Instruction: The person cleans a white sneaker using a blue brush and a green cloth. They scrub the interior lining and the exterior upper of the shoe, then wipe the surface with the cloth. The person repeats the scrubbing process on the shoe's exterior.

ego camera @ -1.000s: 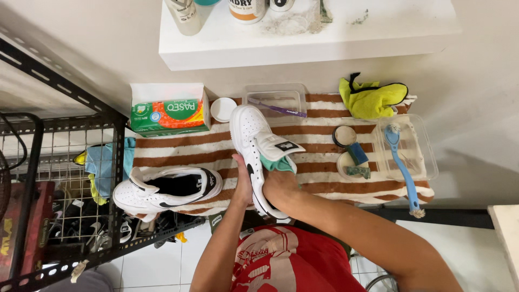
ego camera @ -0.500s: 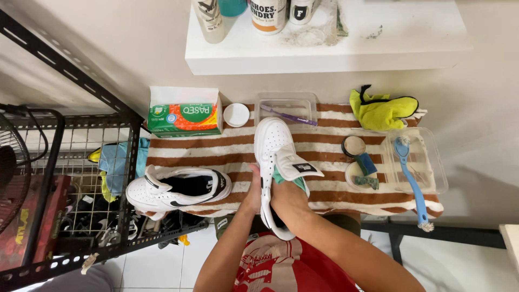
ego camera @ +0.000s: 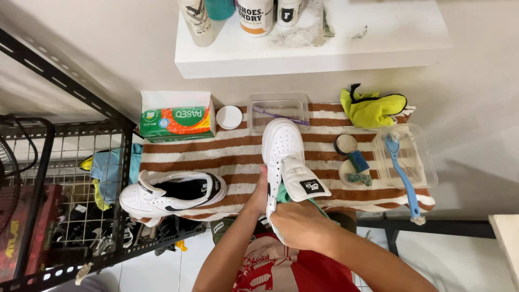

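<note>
Far left of the grip stands a black wire rack [ego camera: 70, 178] with cloths and shoes inside it. Nearer, a white sneaker with a black side mark [ego camera: 172, 193] lies on its side on the brown-and-white striped towel [ego camera: 205, 151], well apart from the hands. Beyond it, up and left of the grip, sit a green and orange tissue box [ego camera: 176, 116] and a small white lid [ego camera: 229, 117].

The left hand [ego camera: 259, 192] presses against the left flank of the held white sneaker [ego camera: 281, 148], fingers wrapped on its side. This shoe points away from the person, toe cap perforated, upper clean white, its tongue [ego camera: 305, 183] folded out to the right and showing a black label. The right hand [ego camera: 300, 224] is closed around the heel end, with a green cloth [ego camera: 285, 196] bunched between palm and shoe. The shoe rests on the towel, its heel over the near edge.

Just past the toe is a clear tray holding a purple toothbrush [ego camera: 280, 115]. Right of the grip lie two round tins [ego camera: 346, 145], a yellow-green glove [ego camera: 373, 108], and a blue long-handled brush [ego camera: 403, 176] across a clear tub [ego camera: 424, 162].
</note>
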